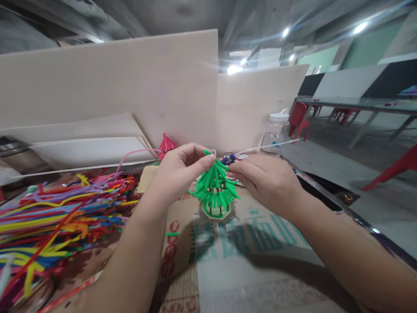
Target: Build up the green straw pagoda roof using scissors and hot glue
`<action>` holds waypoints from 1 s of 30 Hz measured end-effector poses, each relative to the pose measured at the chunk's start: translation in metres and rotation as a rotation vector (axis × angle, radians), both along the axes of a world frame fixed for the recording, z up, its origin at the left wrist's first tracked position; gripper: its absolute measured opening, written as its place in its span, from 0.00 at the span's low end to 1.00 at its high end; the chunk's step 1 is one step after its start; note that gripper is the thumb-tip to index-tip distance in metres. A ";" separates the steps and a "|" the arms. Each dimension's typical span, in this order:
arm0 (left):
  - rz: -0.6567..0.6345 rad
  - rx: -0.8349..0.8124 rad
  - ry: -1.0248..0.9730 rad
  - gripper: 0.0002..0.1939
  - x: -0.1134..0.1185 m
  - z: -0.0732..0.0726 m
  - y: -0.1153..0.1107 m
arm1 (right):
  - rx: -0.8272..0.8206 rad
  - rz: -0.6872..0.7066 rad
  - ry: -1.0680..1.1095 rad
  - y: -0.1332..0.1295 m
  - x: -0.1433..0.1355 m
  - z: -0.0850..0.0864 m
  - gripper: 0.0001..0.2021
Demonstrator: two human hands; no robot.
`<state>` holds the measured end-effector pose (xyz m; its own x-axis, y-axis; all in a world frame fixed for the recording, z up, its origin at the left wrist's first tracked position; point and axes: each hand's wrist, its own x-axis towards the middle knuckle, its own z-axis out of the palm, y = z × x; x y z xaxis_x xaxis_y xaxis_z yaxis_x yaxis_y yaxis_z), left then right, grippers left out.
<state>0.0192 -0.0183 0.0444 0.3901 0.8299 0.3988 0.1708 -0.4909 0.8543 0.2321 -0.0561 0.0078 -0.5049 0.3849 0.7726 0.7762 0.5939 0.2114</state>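
A small green pipe-cleaner pavilion (pixel 216 198) stands upright in front of me. It has two fringed roof tiers, thin brown posts and a pale octagonal base. Thumb and index finger of my left hand (pixel 177 169) pinch its peak, where a short green end sticks up. My right hand (pixel 269 176) is closed at the right side of the peak, fingertips by a green strip. Just above those fingertips is a dark blue object (pixel 228 159), its kind unclear. A translucent white rod (pixel 267 147) runs from it behind my right hand. What my right fingers hold is hidden.
Many coloured pipe cleaners (pixel 65 217) are heaped at left. A short green piece (pixel 172 234) lies on the printed cardboard (pixel 182 269). Behind are a red pleated piece (pixel 166 144), a clear bottle (pixel 275 132) and pale boards (pixel 146 87). Red chairs (pixel 400 167) stand on the right.
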 end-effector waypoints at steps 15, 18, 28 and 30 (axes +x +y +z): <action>0.069 -0.065 -0.239 0.14 0.021 -0.014 0.005 | 0.037 0.015 0.287 0.002 -0.006 0.001 0.05; 0.114 -0.043 -0.237 0.13 0.018 -0.012 0.005 | 0.068 0.053 0.304 0.005 -0.003 0.001 0.04; 0.204 -0.087 -0.232 0.12 0.017 -0.013 0.001 | -0.040 0.196 0.327 0.016 0.005 0.000 0.03; 0.185 -0.113 -0.231 0.12 0.017 -0.015 0.002 | -0.070 0.224 0.310 0.018 0.005 -0.003 0.05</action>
